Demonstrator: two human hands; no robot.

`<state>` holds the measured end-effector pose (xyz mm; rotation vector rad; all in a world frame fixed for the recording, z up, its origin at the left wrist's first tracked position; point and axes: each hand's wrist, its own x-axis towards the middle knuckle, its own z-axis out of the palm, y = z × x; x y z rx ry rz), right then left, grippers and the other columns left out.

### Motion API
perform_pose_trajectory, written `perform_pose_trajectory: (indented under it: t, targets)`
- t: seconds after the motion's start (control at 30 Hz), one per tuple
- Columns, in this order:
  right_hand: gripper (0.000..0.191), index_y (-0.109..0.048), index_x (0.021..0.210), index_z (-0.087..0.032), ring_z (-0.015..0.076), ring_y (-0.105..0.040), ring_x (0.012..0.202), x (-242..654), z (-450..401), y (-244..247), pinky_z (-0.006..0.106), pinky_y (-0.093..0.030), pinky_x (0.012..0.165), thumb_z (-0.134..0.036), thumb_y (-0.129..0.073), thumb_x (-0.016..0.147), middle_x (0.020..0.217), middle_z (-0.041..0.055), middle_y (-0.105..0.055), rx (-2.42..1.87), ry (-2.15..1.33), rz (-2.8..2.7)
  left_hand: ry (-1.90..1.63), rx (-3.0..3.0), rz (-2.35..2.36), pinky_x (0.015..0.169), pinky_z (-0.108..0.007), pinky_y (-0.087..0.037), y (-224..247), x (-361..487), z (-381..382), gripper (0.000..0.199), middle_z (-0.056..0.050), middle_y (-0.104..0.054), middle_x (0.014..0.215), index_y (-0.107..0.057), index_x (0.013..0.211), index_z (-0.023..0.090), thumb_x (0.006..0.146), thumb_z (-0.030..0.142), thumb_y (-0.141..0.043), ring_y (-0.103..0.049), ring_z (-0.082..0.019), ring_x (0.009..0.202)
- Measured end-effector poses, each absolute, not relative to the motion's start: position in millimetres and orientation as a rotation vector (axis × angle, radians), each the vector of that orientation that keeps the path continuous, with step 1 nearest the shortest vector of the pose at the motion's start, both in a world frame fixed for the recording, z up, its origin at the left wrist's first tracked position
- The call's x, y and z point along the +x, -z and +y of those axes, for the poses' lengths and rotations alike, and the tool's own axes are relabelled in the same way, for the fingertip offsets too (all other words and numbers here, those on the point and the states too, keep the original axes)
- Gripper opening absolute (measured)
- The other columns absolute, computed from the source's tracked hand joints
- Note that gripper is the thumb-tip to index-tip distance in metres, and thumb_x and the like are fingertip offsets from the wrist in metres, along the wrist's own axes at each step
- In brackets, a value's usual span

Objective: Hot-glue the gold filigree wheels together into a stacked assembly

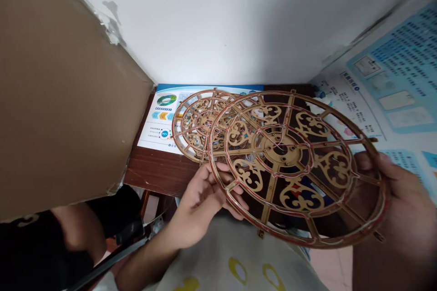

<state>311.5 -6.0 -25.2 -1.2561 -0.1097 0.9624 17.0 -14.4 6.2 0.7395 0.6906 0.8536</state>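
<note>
A round brown openwork frame (284,161) with spokes, rings and scroll ornaments is held tilted in front of me. Red and whitish wire-like lines run along its rings, and thin strands cross the hub. My left hand (205,204) is closed around its lower left rim, with some fingertips showing through the openings. At the right edge, my right hand (406,204) grips the rim, slightly blurred, its fingers partly behind the frame. Behind it, further frames of the same kind (191,140) lie overlapping on the table, partly covered by the held one.
Printed sheets (150,132) lie on the dark wooden table (150,170). A brown cardboard panel (64,86) stands on the left, a white panel (218,22) at the back, and a printed blue-and-white sheet (396,86) covers the right side. Another person's arm (80,232) shows lower left.
</note>
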Motion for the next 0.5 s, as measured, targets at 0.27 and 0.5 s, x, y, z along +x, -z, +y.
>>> perform_pose_trajectory:
  t: [0.27, 0.5]
  targets:
    - [0.021, -0.061, 0.068, -0.022, 0.0163, -0.042, 0.062, 309.5, -1.2, 16.1, 0.053, -0.066, 0.079, -0.032, -0.079, 0.071, 0.079, -0.0005, -0.044, -1.292, -0.901, -0.157, -0.864, 0.752, 0.721, 0.064, -0.026, -0.064, -5.0, 16.5, -18.2, 0.029, -0.008, -0.078, 0.114, -0.057, 0.129, 0.021, 0.106, 0.03, -0.073, -0.082, -0.019, 0.083]
    - [0.023, -0.058, 0.067, -0.022, 0.0182, -0.045, 0.073, 311.7, -5.2, 15.9, 0.044, -0.063, 0.076, -0.028, -0.081, 0.068, 0.079, -0.0005, -0.044, -1.229, -0.844, -0.314, -0.867, 0.794, 0.829, 0.062, -0.025, -0.061, -4.1, 17.5, -18.3, 0.033, -0.003, -0.076, 0.098, -0.055, 0.121, 0.022, 0.101, 0.036, -0.078, -0.077, -0.015, 0.07]
